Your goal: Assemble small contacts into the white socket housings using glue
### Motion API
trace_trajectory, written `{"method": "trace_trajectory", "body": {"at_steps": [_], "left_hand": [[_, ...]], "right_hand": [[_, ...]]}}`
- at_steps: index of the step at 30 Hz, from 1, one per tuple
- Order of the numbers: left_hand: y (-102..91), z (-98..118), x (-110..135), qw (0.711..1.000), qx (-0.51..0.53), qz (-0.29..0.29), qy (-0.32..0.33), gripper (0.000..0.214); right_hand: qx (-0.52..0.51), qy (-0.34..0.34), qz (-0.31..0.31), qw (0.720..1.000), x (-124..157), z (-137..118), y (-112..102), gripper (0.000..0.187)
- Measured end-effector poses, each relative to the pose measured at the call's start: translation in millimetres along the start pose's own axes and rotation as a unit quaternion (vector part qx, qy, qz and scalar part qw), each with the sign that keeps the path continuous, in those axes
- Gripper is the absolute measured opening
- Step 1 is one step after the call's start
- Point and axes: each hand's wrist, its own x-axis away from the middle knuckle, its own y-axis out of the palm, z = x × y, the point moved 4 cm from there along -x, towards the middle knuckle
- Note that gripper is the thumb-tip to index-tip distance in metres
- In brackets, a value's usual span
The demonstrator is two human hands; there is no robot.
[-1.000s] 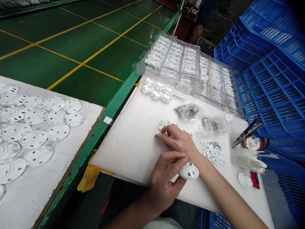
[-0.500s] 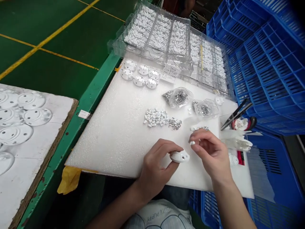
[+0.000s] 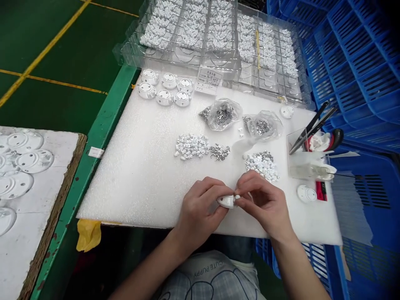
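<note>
Near the front of the white foam-topped table, my left hand (image 3: 201,208) grips a rounded white plastic housing (image 3: 225,201), edge on, between thumb and fingers. My right hand (image 3: 262,200) pinches a small white plastic piece (image 3: 237,197) against the right end of that housing. Whether the piece is seated in it I cannot tell. Just beyond my right hand lies a heap of small white pieces (image 3: 265,166) with metal bits at its far side. Further left are another pile of white pieces (image 3: 191,146) and a little pile of metal parts (image 3: 220,152).
Two open plastic bags of metal parts (image 3: 223,114) lie mid-table. Several white housings (image 3: 164,97) stand at the back left beside a paper label (image 3: 208,81). Clear trays (image 3: 193,62) line the back. Right are a clear tool holder (image 3: 293,160) and blue crates (image 3: 353,62).
My right hand has moved left, bringing the small white piece to the housing. My left hand has turned the housing slightly. The camera view has shifted, and the right-hand heap shows more fully.
</note>
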Motion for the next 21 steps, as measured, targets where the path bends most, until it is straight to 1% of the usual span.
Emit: {"method": "trace_trajectory", "body": {"at_steps": [4,16,18,21], "left_hand": [[-0.9,1.0,-1.6,1.0,-0.01,-0.003,-0.008,0.014],[-1.8,1.3,-2.8,0.999,-0.027,-0.009,-0.015,0.016],[-1.6,0.6,-2.0,0.999,-0.027,-0.011,-0.024,0.018],[-1.0,-0.1,-0.7,0.999,-0.021,-0.019,-0.033,0.022]], "right_hand": [[0.037,-0.012,0.019,0.999,3.3,-1.3,-0.6,0.011],[0.051,-0.009,0.018,0.998,4.6,-1.3,-1.1,0.005],[0.045,-0.011,0.013,0.999,4.2,-0.7,0.9,0.003],[0.007,0.003,0.008,1.0,3.1,1.6,4.0,0.006]]}}
